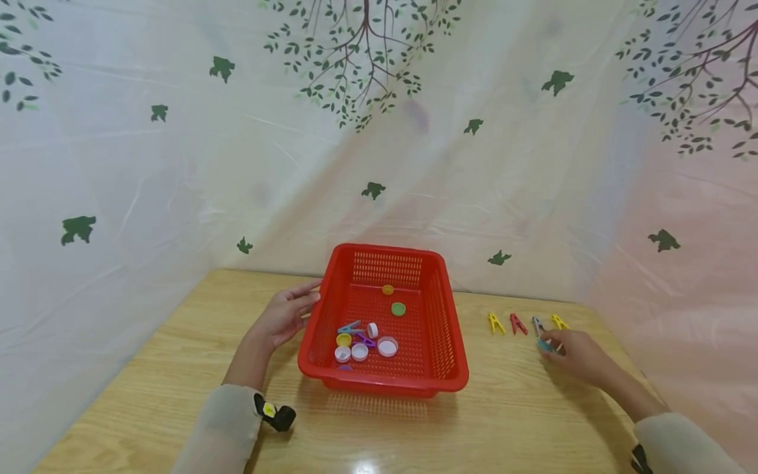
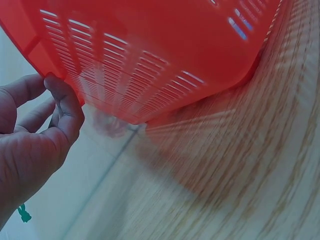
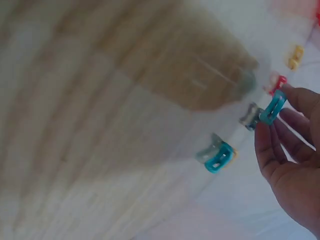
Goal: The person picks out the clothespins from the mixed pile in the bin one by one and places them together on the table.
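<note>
A red plastic basket (image 1: 379, 380) stands on the table, with my left hand (image 1: 285, 315) at its left side. The left wrist view shows that hand's thumb and fingers (image 2: 65, 102) pinching the basket's rim. Out to the right, my right hand (image 1: 577, 355) pinches a blue clothespin (image 3: 273, 107) between thumb and fingertips. Near it on the table are a yellow clothespin (image 1: 496, 322), a red clothespin (image 1: 518, 323), a grey clothespin (image 1: 537, 322) and another yellow clothespin (image 1: 559, 322). A second teal clothespin (image 3: 219, 158) appears in the right wrist view; the head view hides it.
Inside the basket lie several bottle caps, among them a green cap (image 1: 399, 309) and a white cap (image 1: 387, 347), plus a light blue clothespin (image 1: 351, 328) and a purple clothespin (image 1: 364, 340). A patterned curtain (image 1: 379, 158) borders the wooden table (image 1: 237, 316).
</note>
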`<state>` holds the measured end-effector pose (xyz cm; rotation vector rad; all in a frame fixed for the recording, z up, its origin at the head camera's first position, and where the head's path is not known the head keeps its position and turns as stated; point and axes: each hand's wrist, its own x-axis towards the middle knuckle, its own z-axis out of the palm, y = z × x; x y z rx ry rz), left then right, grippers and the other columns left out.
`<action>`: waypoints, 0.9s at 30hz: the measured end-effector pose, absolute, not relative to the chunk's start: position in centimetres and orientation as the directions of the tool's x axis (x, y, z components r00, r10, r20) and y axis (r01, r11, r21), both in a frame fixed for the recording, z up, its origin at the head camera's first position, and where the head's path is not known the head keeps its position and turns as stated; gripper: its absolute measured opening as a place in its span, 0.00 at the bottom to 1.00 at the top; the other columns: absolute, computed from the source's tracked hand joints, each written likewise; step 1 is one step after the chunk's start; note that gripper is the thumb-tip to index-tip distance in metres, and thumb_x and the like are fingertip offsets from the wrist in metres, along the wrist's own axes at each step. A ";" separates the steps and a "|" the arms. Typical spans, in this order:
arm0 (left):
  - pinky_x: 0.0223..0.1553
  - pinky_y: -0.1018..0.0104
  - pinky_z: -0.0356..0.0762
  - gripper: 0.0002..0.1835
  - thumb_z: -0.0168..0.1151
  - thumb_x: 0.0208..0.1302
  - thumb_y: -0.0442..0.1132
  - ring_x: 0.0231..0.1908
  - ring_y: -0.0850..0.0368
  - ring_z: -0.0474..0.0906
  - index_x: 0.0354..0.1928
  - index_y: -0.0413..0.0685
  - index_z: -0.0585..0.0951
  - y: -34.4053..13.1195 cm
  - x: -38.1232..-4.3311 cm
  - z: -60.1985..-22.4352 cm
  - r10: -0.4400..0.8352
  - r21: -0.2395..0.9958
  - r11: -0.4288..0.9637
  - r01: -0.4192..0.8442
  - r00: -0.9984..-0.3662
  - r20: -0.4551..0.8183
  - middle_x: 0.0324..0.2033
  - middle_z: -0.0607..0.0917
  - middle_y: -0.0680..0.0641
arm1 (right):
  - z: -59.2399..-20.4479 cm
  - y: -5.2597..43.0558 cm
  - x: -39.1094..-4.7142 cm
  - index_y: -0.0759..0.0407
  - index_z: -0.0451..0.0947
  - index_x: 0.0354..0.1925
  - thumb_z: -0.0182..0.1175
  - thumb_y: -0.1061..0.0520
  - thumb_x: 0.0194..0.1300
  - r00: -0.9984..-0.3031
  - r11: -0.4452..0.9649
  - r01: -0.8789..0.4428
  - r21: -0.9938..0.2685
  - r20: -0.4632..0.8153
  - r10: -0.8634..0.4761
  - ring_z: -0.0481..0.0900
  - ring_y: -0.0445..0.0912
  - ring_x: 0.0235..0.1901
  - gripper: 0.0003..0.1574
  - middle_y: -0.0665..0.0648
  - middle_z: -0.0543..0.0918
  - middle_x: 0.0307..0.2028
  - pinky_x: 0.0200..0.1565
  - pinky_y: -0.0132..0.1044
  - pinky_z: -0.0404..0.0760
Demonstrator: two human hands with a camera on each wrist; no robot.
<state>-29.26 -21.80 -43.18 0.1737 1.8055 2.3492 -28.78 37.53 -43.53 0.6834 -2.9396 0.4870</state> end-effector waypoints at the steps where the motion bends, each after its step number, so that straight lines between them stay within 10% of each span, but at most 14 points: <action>1: 0.55 0.55 0.83 0.27 0.60 0.76 0.39 0.55 0.50 0.83 0.74 0.44 0.70 -21.8 -29.3 -43.2 0.208 0.966 -0.249 -0.067 -0.978 -0.014 0.65 0.78 0.38 | -43.7 37.6 -28.7 0.71 0.82 0.48 0.70 0.61 0.64 -0.900 0.854 -0.436 -0.285 0.151 -0.409 0.82 0.44 0.29 0.18 0.55 0.85 0.33 0.31 0.43 0.83; 27: 0.54 0.54 0.83 0.28 0.60 0.76 0.39 0.55 0.50 0.83 0.74 0.45 0.70 -21.7 -29.3 -43.1 0.206 0.966 -0.246 -0.080 -0.978 -0.028 0.66 0.78 0.38 | -43.7 38.4 -28.6 0.73 0.80 0.49 0.72 0.58 0.61 -0.940 0.894 -0.338 -0.295 0.048 -0.339 0.83 0.49 0.31 0.24 0.56 0.85 0.31 0.33 0.48 0.84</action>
